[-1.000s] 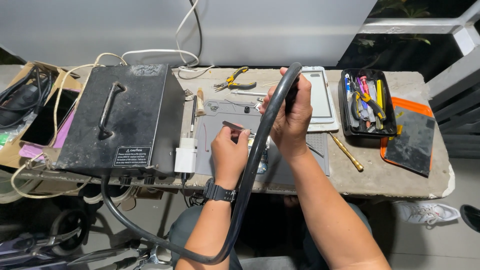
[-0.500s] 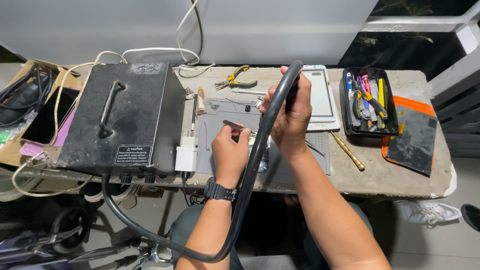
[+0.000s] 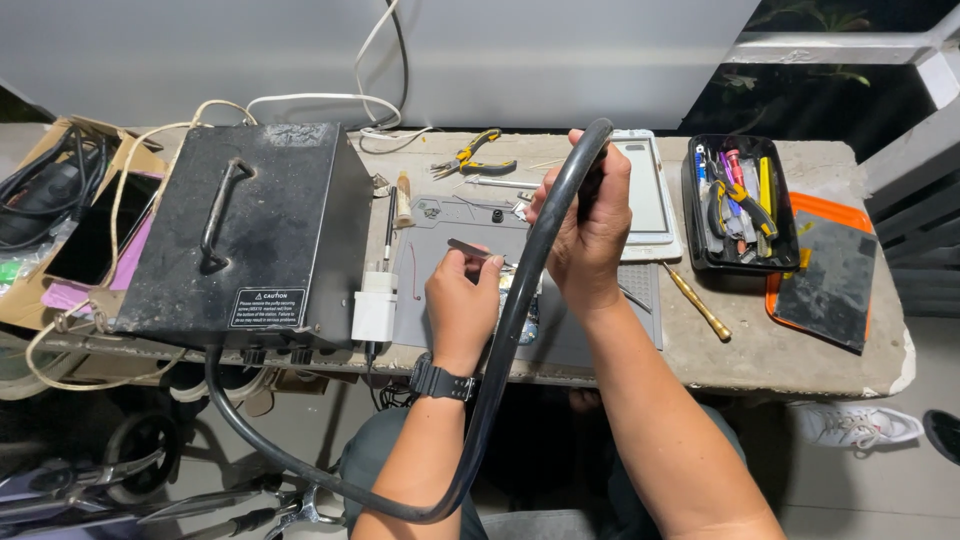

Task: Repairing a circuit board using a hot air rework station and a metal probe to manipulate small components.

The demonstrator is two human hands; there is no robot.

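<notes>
The right hand is wrapped tight around a black handpiece, its hose looping down to the black box. The left hand pinches tweezers above the grey mat on the table, with a tool tray further right.

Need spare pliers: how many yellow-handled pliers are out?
2: one pair of pliers on the bench behind the grey mat, another in the black tray; more may be buried there.
</notes>
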